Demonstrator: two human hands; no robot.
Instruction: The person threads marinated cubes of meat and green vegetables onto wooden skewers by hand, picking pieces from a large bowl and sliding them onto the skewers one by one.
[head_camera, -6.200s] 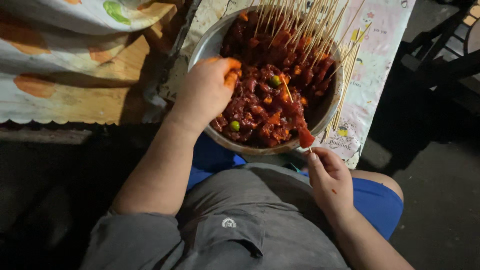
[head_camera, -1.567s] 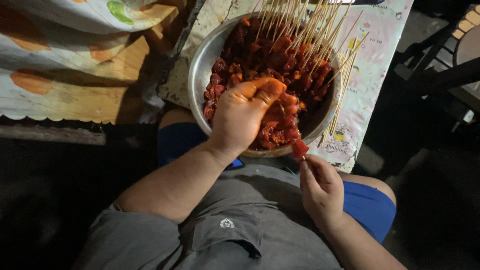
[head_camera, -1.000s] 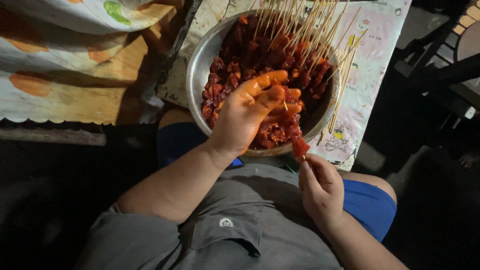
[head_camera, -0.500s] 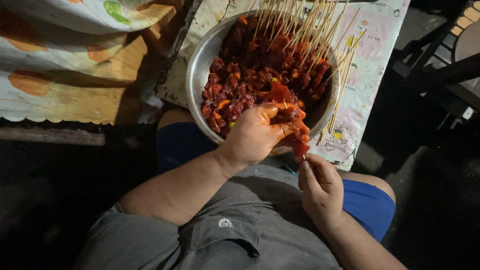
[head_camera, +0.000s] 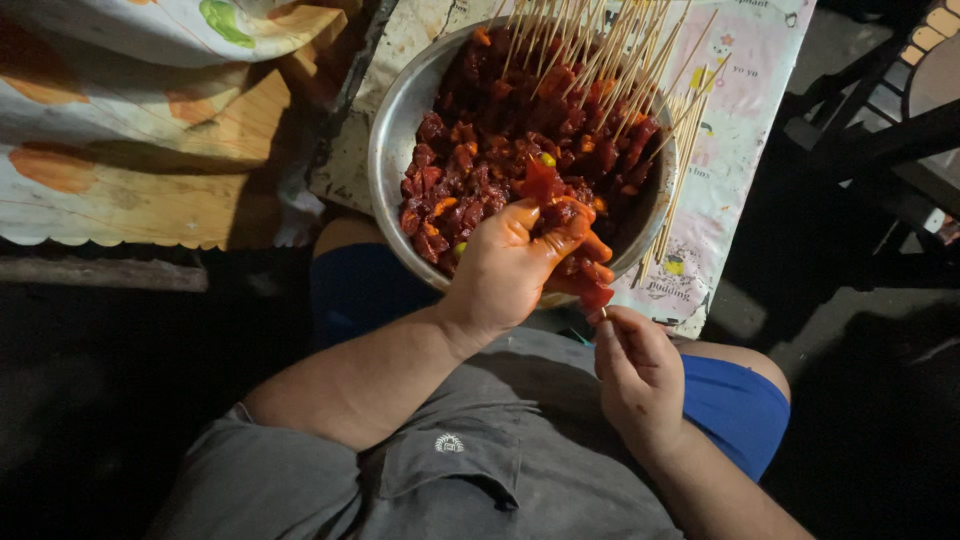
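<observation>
Meat piece (head_camera: 545, 185) pinched in left hand (head_camera: 510, 265) (right hand (head_camera: 635, 375) grips skewer (head_camera: 603, 312)).

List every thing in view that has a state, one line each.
Metal bowl: full of red marinated meat pieces.
Skewers: bare, leaning on the bowl's far rim.
Left hand: closed on a meat piece.
Right hand: pinching a skewer stick, meat on its tip.

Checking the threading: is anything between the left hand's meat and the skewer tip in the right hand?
Nothing visible: the left hand holds the red meat right above the right hand, at its skewer tip.
</observation>
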